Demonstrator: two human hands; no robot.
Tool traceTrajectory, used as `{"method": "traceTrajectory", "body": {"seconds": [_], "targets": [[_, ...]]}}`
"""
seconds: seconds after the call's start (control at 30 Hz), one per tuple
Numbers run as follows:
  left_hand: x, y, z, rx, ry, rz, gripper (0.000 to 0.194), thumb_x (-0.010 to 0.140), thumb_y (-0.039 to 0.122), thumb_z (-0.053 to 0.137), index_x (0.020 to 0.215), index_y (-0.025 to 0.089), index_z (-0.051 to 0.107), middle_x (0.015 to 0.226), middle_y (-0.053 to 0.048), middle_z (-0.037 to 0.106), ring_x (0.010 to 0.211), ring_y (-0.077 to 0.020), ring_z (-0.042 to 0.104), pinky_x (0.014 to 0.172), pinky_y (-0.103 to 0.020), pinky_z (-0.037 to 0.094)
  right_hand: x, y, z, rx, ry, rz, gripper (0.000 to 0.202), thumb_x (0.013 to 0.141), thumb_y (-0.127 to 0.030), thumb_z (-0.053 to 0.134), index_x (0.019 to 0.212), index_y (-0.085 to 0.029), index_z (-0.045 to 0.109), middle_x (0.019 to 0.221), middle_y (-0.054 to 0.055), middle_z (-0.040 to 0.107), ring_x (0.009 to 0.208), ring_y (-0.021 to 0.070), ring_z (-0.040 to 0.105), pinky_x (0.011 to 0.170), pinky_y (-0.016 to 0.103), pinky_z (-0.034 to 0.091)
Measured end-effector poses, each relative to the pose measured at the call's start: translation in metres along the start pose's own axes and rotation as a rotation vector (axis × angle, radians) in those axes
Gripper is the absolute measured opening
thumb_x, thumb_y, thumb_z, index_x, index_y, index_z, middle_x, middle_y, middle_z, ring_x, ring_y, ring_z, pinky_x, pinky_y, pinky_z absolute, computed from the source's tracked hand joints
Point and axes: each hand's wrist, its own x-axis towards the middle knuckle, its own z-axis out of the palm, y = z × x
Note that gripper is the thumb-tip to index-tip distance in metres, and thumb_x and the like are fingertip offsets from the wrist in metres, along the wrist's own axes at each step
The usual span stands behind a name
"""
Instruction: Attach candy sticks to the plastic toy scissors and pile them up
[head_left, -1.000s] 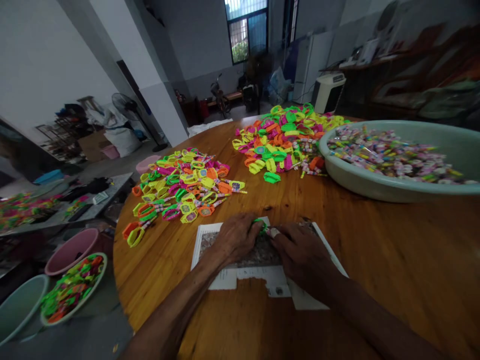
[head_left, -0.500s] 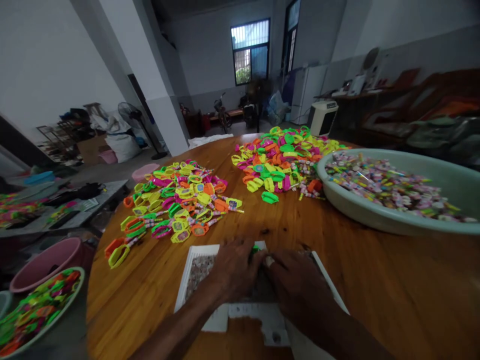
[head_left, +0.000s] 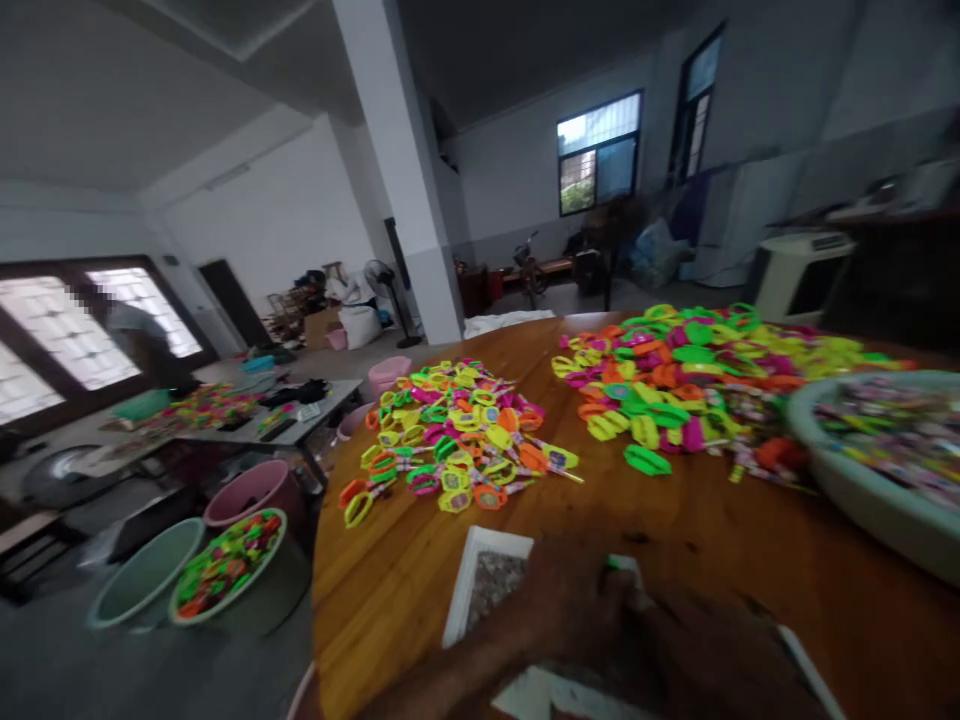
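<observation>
Both my hands are together over a shallow white tray [head_left: 466,592] on the round wooden table. My left hand [head_left: 574,600] has its fingers closed around a small green piece [head_left: 616,563], mostly hidden by them. My right hand [head_left: 709,650] is beside it, smeared by motion, its fingers too blurred to make out. Small grey-brown bits [head_left: 495,580] lie in the tray's left part. Beyond the tray sit a left pile of colourful plastic watches [head_left: 457,430] with thin sticks, and a larger right pile [head_left: 675,370].
A pale green basin [head_left: 862,500] of small wrapped items stands at the right. Floor tubs, one full of coloured pieces [head_left: 229,565], are left of the table. A person [head_left: 139,335] stands by the far-left windows near another table [head_left: 247,425].
The view has swung left and up, so the table contents appear further right and the person and left windows show. My hands remain together over the tray.
</observation>
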Motion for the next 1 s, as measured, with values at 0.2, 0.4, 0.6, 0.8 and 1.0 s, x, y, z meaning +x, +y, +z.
{"method": "traceTrajectory", "body": {"seconds": [0.2, 0.4, 0.6, 0.8, 1.0], "targets": [[-0.004, -0.033, -0.035, -0.048, 0.208, 0.055, 0.032, 0.097, 0.044, 0.040, 0.089, 0.020, 0.059, 0.093, -0.008, 0.064, 0.088, -0.0224, 0.058, 0.079, -0.036, 0.046, 0.038, 0.002, -0.047, 0.310, -0.270, 0.324, 0.037, 0.099, -0.039, 0.039, 0.080, -0.020, 0.064, 0.080, 0.005, 0.068, 0.074, 0.0179, 0.063, 0.067, 0.028, 0.043], [0.022, -0.138, -0.130, 0.248, 0.558, -0.184, 0.043, 0.095, 0.053, 0.036, 0.092, 0.017, 0.059, 0.087, -0.010, 0.062, 0.084, -0.0275, 0.058, 0.079, -0.042, 0.046, 0.090, 0.081, -0.010, -0.100, -0.245, 0.600, 0.031, 0.094, -0.029, 0.047, 0.111, -0.008, 0.062, 0.101, 0.017, 0.068, 0.096, 0.0263, 0.063, 0.081, 0.034, 0.041], [0.049, -0.121, -0.105, 0.335, 0.639, 0.112, 0.043, 0.095, 0.046, 0.042, 0.119, 0.014, 0.059, 0.115, -0.015, 0.060, 0.110, -0.0298, 0.054, 0.099, -0.045, 0.044, 0.119, 0.116, 0.024, -0.104, -0.316, 0.638, 0.017, 0.087, -0.024, 0.054, 0.089, -0.012, 0.066, 0.090, 0.015, 0.068, 0.087, 0.0238, 0.062, 0.067, 0.029, 0.035], [0.087, -0.056, -0.024, -0.069, 0.150, 0.301, 0.049, 0.095, 0.035, 0.044, 0.138, 0.012, 0.048, 0.124, -0.016, 0.059, 0.115, -0.0262, 0.057, 0.101, -0.041, 0.045, 0.097, 0.097, 0.006, 0.000, -0.413, 0.545, 0.017, 0.082, -0.032, 0.062, 0.082, -0.015, 0.066, 0.080, 0.005, 0.067, 0.072, 0.0152, 0.058, 0.061, 0.024, 0.033], [0.110, -0.036, -0.019, -0.200, 0.012, 0.289, 0.039, 0.094, 0.035, 0.042, 0.114, 0.014, 0.067, 0.104, -0.012, 0.068, 0.099, -0.0245, 0.061, 0.090, -0.036, 0.046, 0.089, 0.104, -0.026, -0.142, -0.281, 0.736, 0.035, 0.090, -0.039, 0.051, 0.108, -0.011, 0.062, 0.097, 0.014, 0.067, 0.086, 0.0231, 0.062, 0.069, 0.028, 0.041]]}}
